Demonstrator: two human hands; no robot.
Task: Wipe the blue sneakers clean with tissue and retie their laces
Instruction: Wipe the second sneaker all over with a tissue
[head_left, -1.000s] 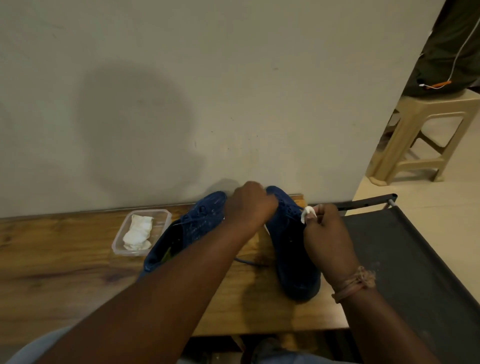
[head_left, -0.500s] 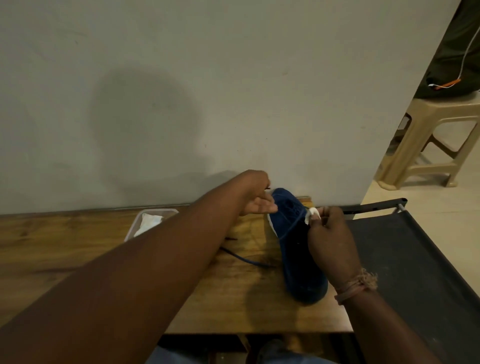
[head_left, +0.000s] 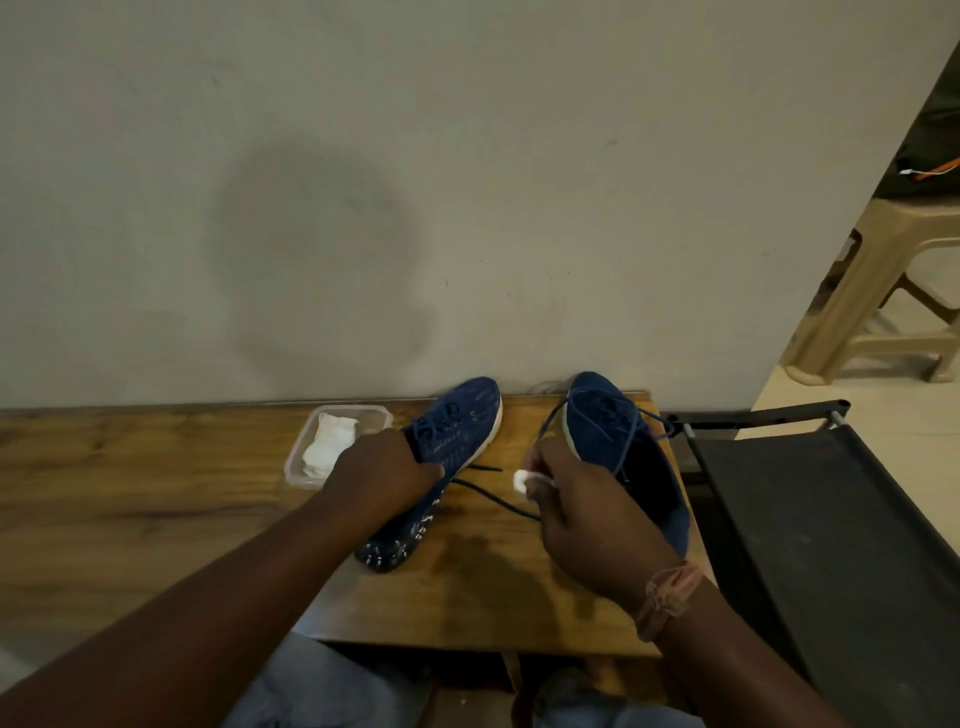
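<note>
The two blue knit sneakers lie side by side on the brown wooden counter, long axes running away toward the wall; the left hand grips the left sneaker at its collar; the right hand, just beside the right sneaker, pinches a small white tissue wad; that sneaker is nearer for wiping.
</note>
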